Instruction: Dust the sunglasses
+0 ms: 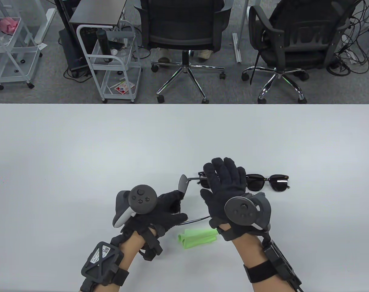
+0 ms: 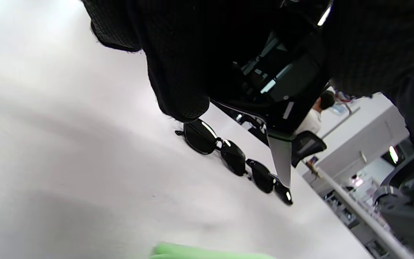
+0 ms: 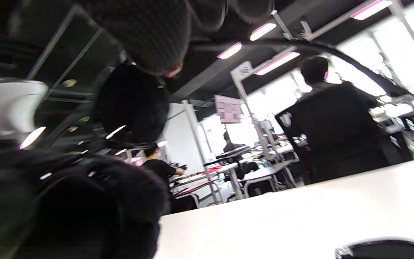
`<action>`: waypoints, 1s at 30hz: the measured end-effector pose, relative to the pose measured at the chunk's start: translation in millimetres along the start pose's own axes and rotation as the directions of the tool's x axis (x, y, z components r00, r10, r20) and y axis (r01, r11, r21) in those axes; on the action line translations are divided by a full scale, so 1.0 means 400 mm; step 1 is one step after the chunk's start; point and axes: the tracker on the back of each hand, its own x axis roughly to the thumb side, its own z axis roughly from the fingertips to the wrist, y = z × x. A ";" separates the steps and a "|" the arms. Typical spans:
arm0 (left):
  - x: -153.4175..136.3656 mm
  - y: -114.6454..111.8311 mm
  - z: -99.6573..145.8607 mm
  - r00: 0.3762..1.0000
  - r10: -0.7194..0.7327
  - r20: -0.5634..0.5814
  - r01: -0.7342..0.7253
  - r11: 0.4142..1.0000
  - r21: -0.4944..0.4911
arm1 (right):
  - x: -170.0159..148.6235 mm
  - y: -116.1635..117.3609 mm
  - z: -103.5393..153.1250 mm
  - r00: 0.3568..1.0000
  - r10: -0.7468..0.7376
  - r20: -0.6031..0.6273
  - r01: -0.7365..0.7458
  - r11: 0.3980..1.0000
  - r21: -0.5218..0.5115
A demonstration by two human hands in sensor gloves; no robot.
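While two pairs of dark sunglasses (image 1: 274,182) wait in a row on the white bench (image 1: 81,152), the left hand (image 1: 163,210) curls its grip round a third pair (image 1: 184,185), lifted off the surface so both sides can be reached. Right hand (image 1: 224,185) hovers flat, fingers straight, holding nothing. Green cloth (image 1: 198,237) lies just below the hands, handy for wiping, not yet picked up.

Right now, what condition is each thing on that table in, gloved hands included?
Thin-framed sunglasses in the hands: lifted off the table, arms unfolded.
Two dark-lensed black sunglasses: lying in a row on the table, untouched.
Green folded cloth: lying on the table, unused.
Left hand: gripping the held pair.
Right hand: fingers extended, over the held pair.
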 end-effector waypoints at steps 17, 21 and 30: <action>-0.081 -0.022 -0.002 0.831 0.534 -0.158 -0.539 0.842 0.015 | 0.124 0.088 0.006 0.922 0.248 0.298 -0.300 0.943 0.143; -0.082 -0.032 0.000 0.806 0.566 -0.174 -0.573 0.820 0.012 | 0.125 0.108 0.007 0.904 0.269 0.331 -0.339 0.924 0.175; -0.036 0.028 0.017 0.991 0.112 -0.071 -0.103 0.987 0.119 | 0.043 0.061 -0.013 0.957 0.216 0.195 -0.250 0.953 0.169</action>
